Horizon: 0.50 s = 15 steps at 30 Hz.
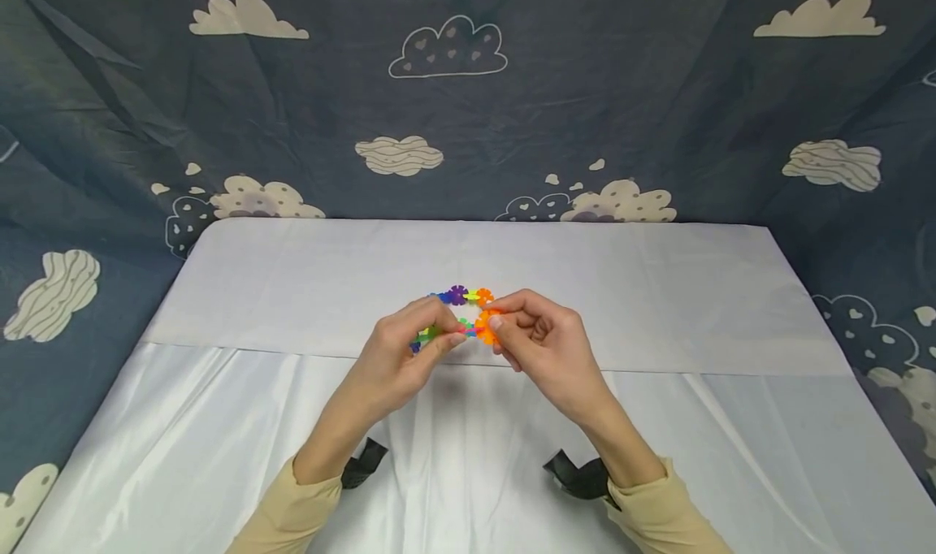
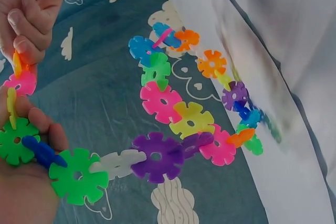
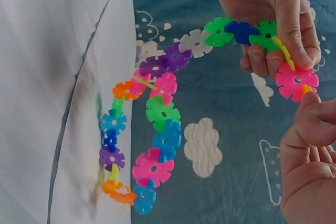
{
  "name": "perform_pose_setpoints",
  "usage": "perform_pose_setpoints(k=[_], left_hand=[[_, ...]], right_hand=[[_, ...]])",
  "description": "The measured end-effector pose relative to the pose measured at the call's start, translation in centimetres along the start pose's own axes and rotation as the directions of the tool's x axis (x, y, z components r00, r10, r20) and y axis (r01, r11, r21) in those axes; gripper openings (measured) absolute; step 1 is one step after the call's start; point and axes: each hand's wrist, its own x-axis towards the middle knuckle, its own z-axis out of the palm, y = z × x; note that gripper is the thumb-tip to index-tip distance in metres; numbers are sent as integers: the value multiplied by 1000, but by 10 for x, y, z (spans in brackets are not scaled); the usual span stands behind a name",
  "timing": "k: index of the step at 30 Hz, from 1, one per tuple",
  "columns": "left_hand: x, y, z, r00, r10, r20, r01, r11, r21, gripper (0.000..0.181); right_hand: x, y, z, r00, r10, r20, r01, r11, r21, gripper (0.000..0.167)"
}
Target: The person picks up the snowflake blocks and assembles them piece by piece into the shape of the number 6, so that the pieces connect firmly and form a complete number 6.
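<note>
A chain of flower-shaped plastic snowflake discs (image 2: 156,157) in many colours hangs from my left hand (image 1: 391,359) and bends round in a loop. The thumb and fingers of that hand pinch it near its end, at a pink disc (image 3: 297,80), with a yellow and a green disc (image 3: 263,35) beside the fingers. My right hand (image 1: 552,355) pinches an orange disc (image 1: 486,328) between thumb and forefinger. In the right wrist view this orange disc meets the pink one edge-on; how deep it sits in the slot is hidden by the fingertips.
Both hands are above a white cloth-covered table (image 1: 731,302) with a seam across it. Behind hangs a dark blue curtain (image 1: 585,91) with a cloud print. Black straps (image 1: 581,477) hang at both wrists, by the beige sleeves (image 1: 288,509).
</note>
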Motion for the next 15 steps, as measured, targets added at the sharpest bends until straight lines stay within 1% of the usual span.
perform_pose_setpoints(k=[4, 7, 9, 12, 15], left_hand=[[0, 1, -3, 998, -62, 1, 62, 998, -3, 10], [0, 2, -4, 993, -115, 8, 115, 993, -14, 8], [0, 2, -5, 990, -139, 12, 139, 990, -26, 8], [0, 1, -5, 989, -146, 9, 146, 989, -20, 9], [0, 1, -5, 991, -136, 0, 136, 991, -19, 10]], right_hand=[[0, -1, 2, 1000, -6, -11, 6, 999, 36, 12], [0, -2, 6, 999, -6, -31, 8, 998, 64, 13], [0, -2, 8, 999, -8, -47, 11, 997, 78, 14], [0, -1, 8, 998, -20, -57, 25, 996, 84, 14], [0, -1, 6, 998, -42, -39, 45, 996, 74, 14]])
